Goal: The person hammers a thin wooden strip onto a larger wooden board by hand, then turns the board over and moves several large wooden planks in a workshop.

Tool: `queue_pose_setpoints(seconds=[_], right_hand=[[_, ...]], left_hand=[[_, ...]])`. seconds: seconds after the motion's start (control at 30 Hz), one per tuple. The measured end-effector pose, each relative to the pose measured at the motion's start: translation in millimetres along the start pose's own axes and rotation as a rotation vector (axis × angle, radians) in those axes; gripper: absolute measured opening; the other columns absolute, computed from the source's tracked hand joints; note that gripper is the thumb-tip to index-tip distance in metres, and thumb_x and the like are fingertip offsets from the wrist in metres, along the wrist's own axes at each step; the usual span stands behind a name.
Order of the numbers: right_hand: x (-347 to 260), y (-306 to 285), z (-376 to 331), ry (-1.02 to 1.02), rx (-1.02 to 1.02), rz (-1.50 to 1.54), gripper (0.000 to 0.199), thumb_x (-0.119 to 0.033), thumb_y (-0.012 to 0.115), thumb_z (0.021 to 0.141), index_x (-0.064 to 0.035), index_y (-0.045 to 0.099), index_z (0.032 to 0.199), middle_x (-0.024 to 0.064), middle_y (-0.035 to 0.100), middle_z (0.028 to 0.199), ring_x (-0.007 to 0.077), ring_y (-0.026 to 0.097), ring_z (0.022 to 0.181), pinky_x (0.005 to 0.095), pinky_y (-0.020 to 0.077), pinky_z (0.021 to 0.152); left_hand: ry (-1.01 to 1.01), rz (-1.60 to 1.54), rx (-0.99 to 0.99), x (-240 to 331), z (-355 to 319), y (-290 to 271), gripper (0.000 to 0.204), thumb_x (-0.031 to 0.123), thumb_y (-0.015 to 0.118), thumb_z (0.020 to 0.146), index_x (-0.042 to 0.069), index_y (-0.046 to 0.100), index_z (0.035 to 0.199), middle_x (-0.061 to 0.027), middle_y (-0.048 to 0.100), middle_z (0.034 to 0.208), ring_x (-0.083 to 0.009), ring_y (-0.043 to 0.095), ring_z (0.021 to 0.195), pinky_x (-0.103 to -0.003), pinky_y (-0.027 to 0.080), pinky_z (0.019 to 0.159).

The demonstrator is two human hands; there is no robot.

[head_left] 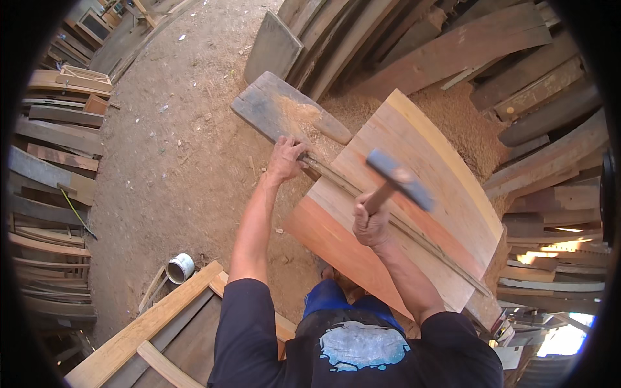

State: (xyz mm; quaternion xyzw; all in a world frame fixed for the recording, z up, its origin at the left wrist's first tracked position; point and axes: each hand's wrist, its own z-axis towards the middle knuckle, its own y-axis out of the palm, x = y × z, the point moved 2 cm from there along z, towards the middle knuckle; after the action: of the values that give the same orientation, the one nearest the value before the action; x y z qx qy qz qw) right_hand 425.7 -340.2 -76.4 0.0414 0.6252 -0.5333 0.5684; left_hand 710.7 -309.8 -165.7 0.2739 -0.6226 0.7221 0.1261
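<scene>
A hammer [400,180] is in my right hand [371,221], its head blurred by motion above a wide wooden panel [446,174]. The fingers of that hand are wrapped round the wooden handle. The panel is made of pale and reddish boards lying edge to edge. Across it runs a long narrow bar [407,227], from the upper left to the lower right. My left hand [286,160] is closed at the bar's upper left end, just off the panel's edge. What lies under those fingers is partly hidden.
Beyond my left hand a grey plank [259,107] bears sawdust. Stacked boards [453,52] crowd the far right, and more timber [58,168] lines the left. A wooden frame [155,326] and a white can [180,268] are at the lower left.
</scene>
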Motion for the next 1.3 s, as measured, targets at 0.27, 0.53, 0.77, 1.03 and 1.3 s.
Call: queue_pose_setpoints(seconds=[0.27,0.53,0.77,1.03,1.3], right_hand=[[-7.1,-4.7,-4.8,0.143,-0.127,-0.021,0.034,-0.03,0.06,0.096,0.0024,0.049,0.101,0.0278,0.062,0.075,0.0493,0.063,0.071,0.0531,0.0484,0.061],[17.4,13.0,-5.9,0.312,-0.316,-0.294,0.038,-0.034,0.059,0.097,0.0016,0.049,0.102,0.0297,0.064,0.078,0.0482,0.064,0.075,0.0548,0.0478,0.062],[37.8,18.2,-18.9,0.47,-0.421,-0.199,0.04,-0.036,0.056,0.097,0.0034,0.053,0.104,0.0307,0.064,0.081,0.0461,0.065,0.08,0.0551,0.0481,0.072],[81.0,-99.8,-189.9,0.719,-0.004,0.242,0.042,-0.04,0.056,0.098,0.0017,0.056,0.094,0.0158,0.058,0.071,0.0264,0.06,0.065,0.0433,0.0481,0.063],[98.6,-189.5,-353.6,1.04,0.571,0.733,0.03,-0.035,0.059,0.099,-0.0072,0.052,0.089,-0.0006,0.051,0.068,0.0068,0.049,0.051,0.0253,0.0405,0.046]], left_hand=[[0.017,0.069,0.071,-11.8,-6.2,3.6,0.046,0.01,0.084,0.065,0.018,0.071,0.109,-0.0079,0.063,0.115,-0.0333,0.053,0.112,-0.043,0.043,0.1],[0.046,0.091,0.059,-17.2,1.5,-2.2,0.049,0.009,0.084,0.064,0.015,0.069,0.11,-0.0092,0.063,0.115,-0.0335,0.054,0.111,-0.043,0.042,0.098],[0.003,0.175,0.025,-18.7,3.4,3.5,0.046,0.014,0.086,0.067,0.014,0.068,0.109,-0.011,0.062,0.116,-0.0363,0.053,0.112,-0.045,0.045,0.096],[0.07,0.266,-0.052,153.4,-0.4,63.2,0.096,0.034,0.084,0.074,0.004,0.034,0.15,-0.0293,0.029,0.156,-0.0473,0.029,0.142,-0.058,0.019,0.118],[0.581,0.217,-0.438,391.6,-51.3,267.5,0.085,0.037,0.078,0.079,0.003,0.039,0.146,-0.0216,0.039,0.153,-0.0413,0.036,0.139,-0.054,0.028,0.114]])
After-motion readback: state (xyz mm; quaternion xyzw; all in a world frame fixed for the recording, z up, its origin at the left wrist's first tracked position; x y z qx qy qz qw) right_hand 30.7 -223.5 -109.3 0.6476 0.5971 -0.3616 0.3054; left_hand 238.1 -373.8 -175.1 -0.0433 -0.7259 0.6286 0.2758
